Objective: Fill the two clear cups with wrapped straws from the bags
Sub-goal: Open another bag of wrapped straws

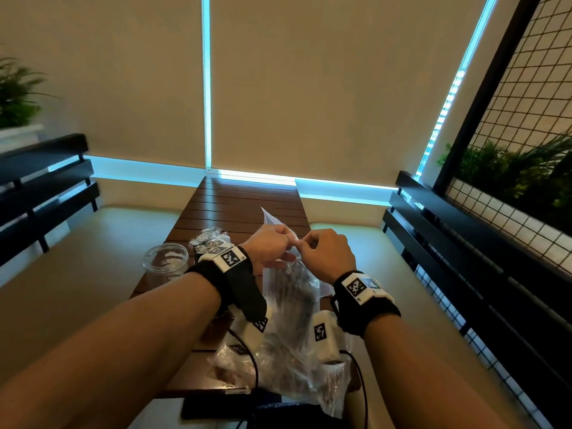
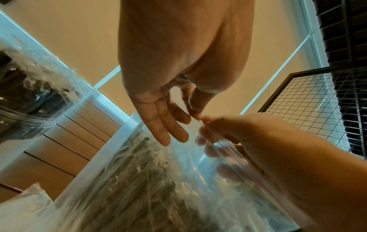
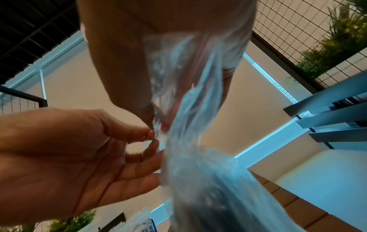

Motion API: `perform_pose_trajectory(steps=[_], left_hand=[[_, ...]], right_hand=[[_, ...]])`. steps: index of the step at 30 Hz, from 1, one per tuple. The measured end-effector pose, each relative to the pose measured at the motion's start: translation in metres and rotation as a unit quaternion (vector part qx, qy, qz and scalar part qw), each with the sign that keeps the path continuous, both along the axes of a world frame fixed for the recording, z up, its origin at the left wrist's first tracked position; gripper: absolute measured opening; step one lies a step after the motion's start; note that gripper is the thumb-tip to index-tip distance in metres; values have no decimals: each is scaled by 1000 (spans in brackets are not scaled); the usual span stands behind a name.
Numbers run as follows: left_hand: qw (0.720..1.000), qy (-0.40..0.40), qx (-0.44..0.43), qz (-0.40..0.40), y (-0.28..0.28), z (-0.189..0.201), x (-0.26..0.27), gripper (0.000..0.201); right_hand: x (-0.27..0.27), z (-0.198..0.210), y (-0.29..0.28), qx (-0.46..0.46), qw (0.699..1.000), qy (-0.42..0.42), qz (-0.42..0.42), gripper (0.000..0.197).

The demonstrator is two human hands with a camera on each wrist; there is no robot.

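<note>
**Bag being opened, no straws in the one visible cup**

Near edge of the desk [image 1: 235,199]: a dark flat item and cables, can't identify further. Just past that, a clear zip bag of wrapped straws [image 1: 291,308] held upright over the desk's near half, its bottom resting near the edge. A second clear bag [image 1: 230,359] lies flat beside it, toward the near-left corner.

Left hand [image 1: 267,247] and right hand [image 1: 329,253] meet at the zip bag's top. Left: thumb and forefinger pinch one lip of the zip strip, other fingers [image 2: 164,125] straight and relaxed. Right: fingers [image 2: 210,150] curled round the opposite lip, visible through the plastic. Read: pulling the seal apart; can't tell if it's open yet.

Progress: early. One clear cup [image 1: 165,263] stands at the left edge, no straws visible in it. Second cup not clearly in view. A crinkled clear packet [image 1: 210,238] with dark contents sits just behind the cup. Left: open the bag, move straws into both cups.

Surface: dark brown slatted wood, narrow. Pale bench seats either side, black slatted backrests. Far end meets drawn beige roller blinds with blue light at the gaps. Wire grid panel and plants on the right, another plant far left.
</note>
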State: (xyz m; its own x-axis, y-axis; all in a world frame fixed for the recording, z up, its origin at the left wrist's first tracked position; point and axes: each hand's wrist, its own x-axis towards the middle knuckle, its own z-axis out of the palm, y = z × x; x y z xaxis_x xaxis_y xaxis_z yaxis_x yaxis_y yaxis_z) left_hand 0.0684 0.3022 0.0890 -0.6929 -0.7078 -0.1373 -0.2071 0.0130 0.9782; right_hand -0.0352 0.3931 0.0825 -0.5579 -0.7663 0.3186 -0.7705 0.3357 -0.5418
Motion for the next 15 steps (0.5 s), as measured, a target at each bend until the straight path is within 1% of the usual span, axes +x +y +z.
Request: perform_pose_trajectory(steps=[2, 5, 7, 9, 10, 11, 12, 13, 14, 15], left_hand=[[1000, 1, -6, -4, 3, 2, 0, 22], [1000, 15, -3, 1, 6, 3, -2, 25], [1000, 13, -4, 8, 7, 4, -3, 22], [1000, 27, 15, 8, 8, 8, -7, 15], [999, 35, 26, 14, 9, 9, -8, 13], [998, 37, 47, 29, 11, 15, -7, 18], [999, 25, 29, 35, 15, 24, -6, 25], [997, -22, -73, 33, 19, 23, -6, 30], [995, -25, -97, 30, 20, 22, -6, 31], [999, 9, -18, 27, 16, 21, -8, 30]], right_hand=[[2, 4, 3, 2, 1000, 6, -5, 19], [0, 8, 6, 2, 1000, 11, -16, 18], [0, 9, 6, 12, 999, 25, -23, 17], [-1, 9, 4, 12, 999, 28, -43, 16], [-1, 10, 3, 7, 998, 19, -57, 19], [-3, 10, 0, -1, 998, 2, -69, 21], [-5, 12, -1, -9, 996, -24, -81, 23], [-10, 13, -2, -21, 994, -60, -93, 24], [-17, 15, -3, -40, 988, -99, -109, 25], [-26, 17, -2, -61, 980, -134, -133, 26]])
